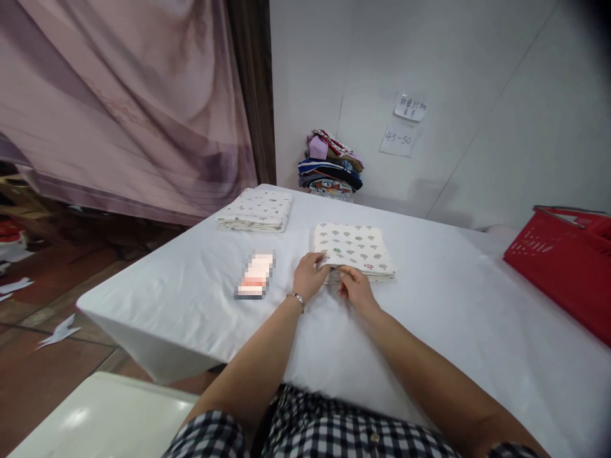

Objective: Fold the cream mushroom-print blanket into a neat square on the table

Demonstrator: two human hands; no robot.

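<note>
In front of me lies a folded white cloth (356, 242) printed with rows of grey mushroom-like shapes and a few coloured ones. My left hand (309, 272) is at its near left corner, fingers closed on the edge. Along the same near edge, my right hand (356, 286) pinches the fabric between thumb and fingers. The folded layers show at the front and right side. Farther off to the left rests a second folded white cloth (260, 208) with small dark prints, touched by neither hand.
A white-covered table (200, 280) carries a pixelated phone (256, 275) left of my hands. At the right edge stands a red plastic basket (563, 267). A pile of folded clothes (330, 165) is by the wall behind. A pale stool or chair seat (105, 420) is at lower left.
</note>
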